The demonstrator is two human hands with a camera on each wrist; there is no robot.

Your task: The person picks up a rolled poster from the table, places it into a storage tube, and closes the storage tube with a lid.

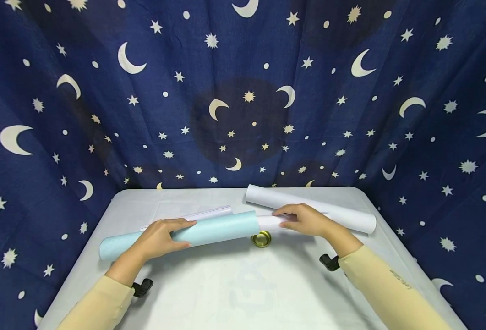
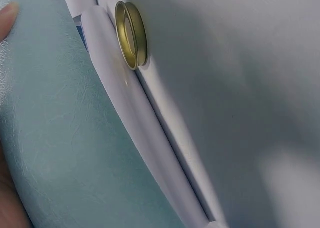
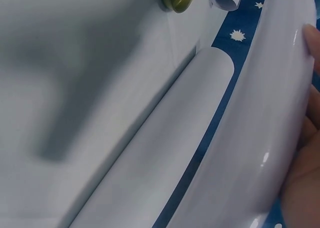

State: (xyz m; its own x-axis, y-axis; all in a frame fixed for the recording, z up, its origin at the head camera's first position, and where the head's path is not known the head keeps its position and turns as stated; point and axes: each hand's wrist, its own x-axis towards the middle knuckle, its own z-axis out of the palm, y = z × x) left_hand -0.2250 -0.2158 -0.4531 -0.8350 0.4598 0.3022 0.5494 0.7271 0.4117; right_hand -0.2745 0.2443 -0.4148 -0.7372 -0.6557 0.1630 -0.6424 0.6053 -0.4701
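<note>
My left hand grips a light blue tube from above, thumb on the near side, fingers over the far side. The tube is held above the table, tilted up toward the right. A white paper roll sticks out of its right end; the part inside the tube is hidden. My right hand holds that roll between thumb and fingers. In the right wrist view the glossy roll lies against the fingers. Just below the tube's right end, a gold-coloured round cap sits on the table.
Behind my right hand, a thick white roll lies slantwise on the white-covered table. Another thin white roll lies behind the tube. A dark blue curtain with moons and stars encloses the back and sides.
</note>
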